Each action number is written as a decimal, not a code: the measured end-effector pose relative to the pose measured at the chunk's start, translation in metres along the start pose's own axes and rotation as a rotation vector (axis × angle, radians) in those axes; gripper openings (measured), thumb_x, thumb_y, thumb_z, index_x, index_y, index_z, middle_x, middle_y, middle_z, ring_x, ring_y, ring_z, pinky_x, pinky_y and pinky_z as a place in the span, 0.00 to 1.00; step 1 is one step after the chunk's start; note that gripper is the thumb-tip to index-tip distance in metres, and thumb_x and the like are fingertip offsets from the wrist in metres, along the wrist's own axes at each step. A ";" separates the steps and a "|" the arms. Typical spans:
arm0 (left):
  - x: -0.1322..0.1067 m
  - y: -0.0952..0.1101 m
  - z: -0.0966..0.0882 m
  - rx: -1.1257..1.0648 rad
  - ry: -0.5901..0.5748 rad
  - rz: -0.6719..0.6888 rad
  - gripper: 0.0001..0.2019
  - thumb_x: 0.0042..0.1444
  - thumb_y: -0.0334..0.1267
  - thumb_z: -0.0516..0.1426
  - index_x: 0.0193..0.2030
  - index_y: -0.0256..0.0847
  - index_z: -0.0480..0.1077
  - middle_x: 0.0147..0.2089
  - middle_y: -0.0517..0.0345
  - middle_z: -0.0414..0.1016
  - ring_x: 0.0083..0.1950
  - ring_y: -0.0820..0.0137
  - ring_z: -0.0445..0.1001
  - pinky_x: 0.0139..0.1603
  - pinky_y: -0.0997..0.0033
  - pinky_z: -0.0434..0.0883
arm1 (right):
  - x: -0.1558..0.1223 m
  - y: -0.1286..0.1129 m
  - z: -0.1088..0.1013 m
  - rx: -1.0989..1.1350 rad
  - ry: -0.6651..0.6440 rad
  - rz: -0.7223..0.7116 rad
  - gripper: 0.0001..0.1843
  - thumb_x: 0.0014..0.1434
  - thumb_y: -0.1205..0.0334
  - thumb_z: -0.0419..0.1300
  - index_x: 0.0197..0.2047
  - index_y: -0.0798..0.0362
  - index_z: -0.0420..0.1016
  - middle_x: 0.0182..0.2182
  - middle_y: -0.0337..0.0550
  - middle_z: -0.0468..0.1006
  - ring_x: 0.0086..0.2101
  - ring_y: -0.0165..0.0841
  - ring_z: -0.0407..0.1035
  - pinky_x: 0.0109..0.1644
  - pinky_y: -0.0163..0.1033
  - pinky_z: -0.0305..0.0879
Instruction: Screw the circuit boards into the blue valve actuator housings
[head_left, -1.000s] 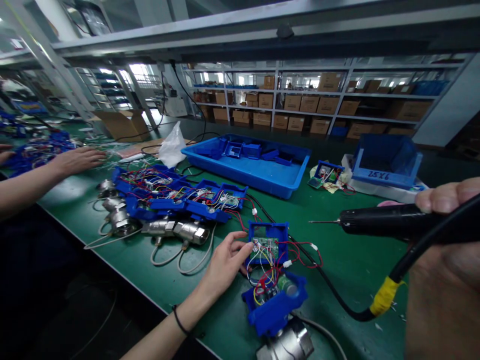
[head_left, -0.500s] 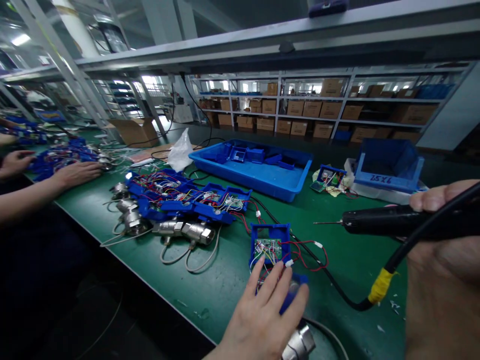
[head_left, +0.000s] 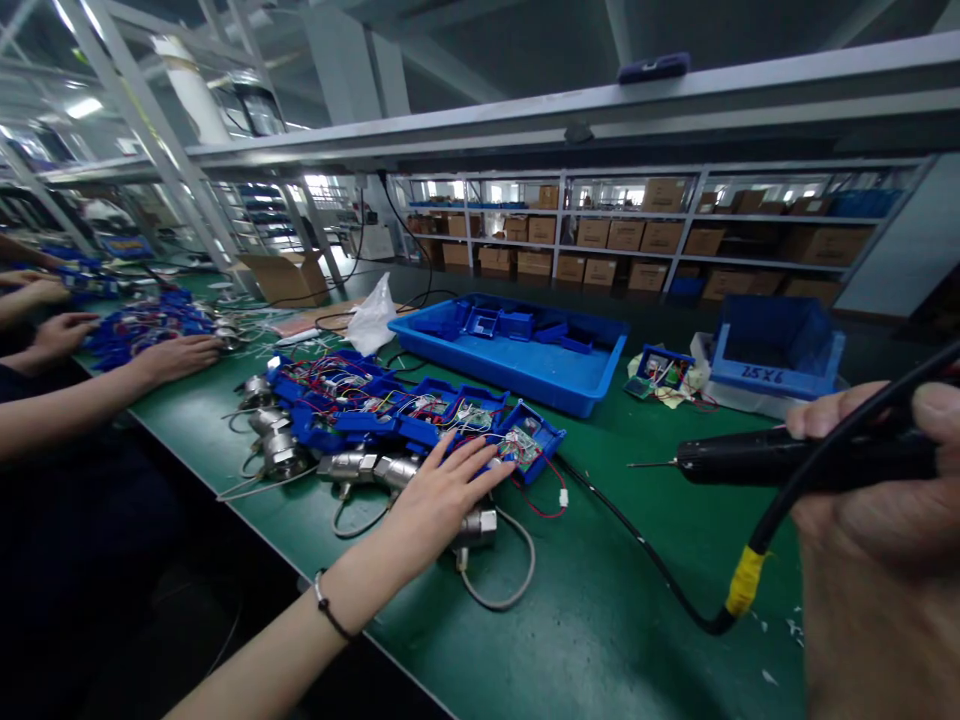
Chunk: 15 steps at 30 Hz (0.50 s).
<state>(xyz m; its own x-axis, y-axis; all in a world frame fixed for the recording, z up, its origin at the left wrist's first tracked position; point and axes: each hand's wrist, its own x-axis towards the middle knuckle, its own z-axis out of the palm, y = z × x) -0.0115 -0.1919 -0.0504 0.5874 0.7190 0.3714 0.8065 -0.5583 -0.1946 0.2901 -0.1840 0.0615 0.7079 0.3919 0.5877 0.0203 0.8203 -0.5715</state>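
Note:
My left hand [head_left: 450,490], a bracelet at its wrist, lies with stretched fingers over the near side of an open blue plastic housing [head_left: 551,440] with a circuit board and wires inside. A metal valve body [head_left: 480,527] with a grey cable sits below the hand. This unit stands at the right end of a row of similar wired blue housings [head_left: 424,400] with metal fittings [head_left: 349,465]. My right hand [head_left: 855,510] is closed round a black electric screwdriver [head_left: 750,458], its bit pointing left above the bench. Under the left palm, contact is hidden.
A blue tray [head_left: 510,370] with blue plastic parts is behind the row. At the right are a small wired unit [head_left: 664,368] and a blue bin [head_left: 780,350]. The screwdriver's black cord [head_left: 637,545] crosses the green bench. Another person's hands [head_left: 176,360] rest at far left.
My left hand has moved left and away from me with the wired blue unit, now beside the row. My right hand still holds the screwdriver, nearly in place. The view has tilted slightly.

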 end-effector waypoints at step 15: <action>0.058 0.092 0.046 -0.405 0.524 0.170 0.16 0.57 0.21 0.47 0.43 0.35 0.73 0.45 0.50 0.78 0.50 0.64 0.75 0.52 0.56 0.76 | -0.026 0.028 0.007 -0.175 -0.314 0.034 0.12 0.51 0.58 0.60 0.38 0.53 0.67 0.18 0.30 0.67 0.17 0.27 0.65 0.21 0.35 0.63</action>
<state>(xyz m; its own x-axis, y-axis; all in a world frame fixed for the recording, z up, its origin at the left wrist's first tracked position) 0.0994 -0.1828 -0.0885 0.5116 0.3694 0.7758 0.5570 -0.8301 0.0280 0.2676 -0.1688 0.0342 0.4597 0.5484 0.6986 0.1407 0.7317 -0.6670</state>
